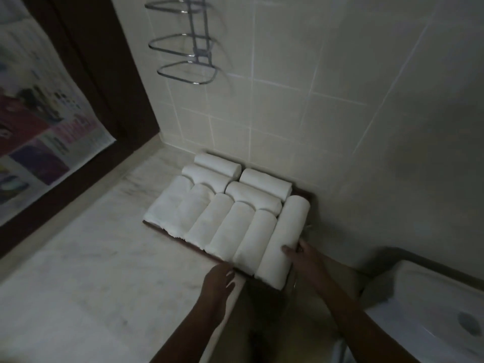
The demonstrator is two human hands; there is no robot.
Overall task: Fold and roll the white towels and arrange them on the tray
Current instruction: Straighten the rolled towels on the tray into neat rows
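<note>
White terry cloth fills the dark brown wooden tray (172,237), which sits on the pale marble bench (104,258), pushed up against the cream tiled wall (288,100). The rolled white towels (230,229) in the front row lie side by side, their long axes running away from the person. Shorter rolls are stacked crosswise behind them.

The rightmost rolled white towel (284,231) is the longest. Its axis runs from the tray's near corner toward the wall, leaning slightly right. The right grip (297,254) is on the near half of this roll, with the thumb laid over the top and the fingers on the right flank, so it is grasping the roll from the side. The left grip (222,280) is released, its fingers relaxed, just beside the tray's near edge and apart from that roll. The right grip is therefore the nearer one, and any nudge to seat the roll would likely go leftward, across its axis.

The towels show no brand or label. A colourful printed paper sheet (39,113) hangs at far left, its print too blurred to read.
</note>
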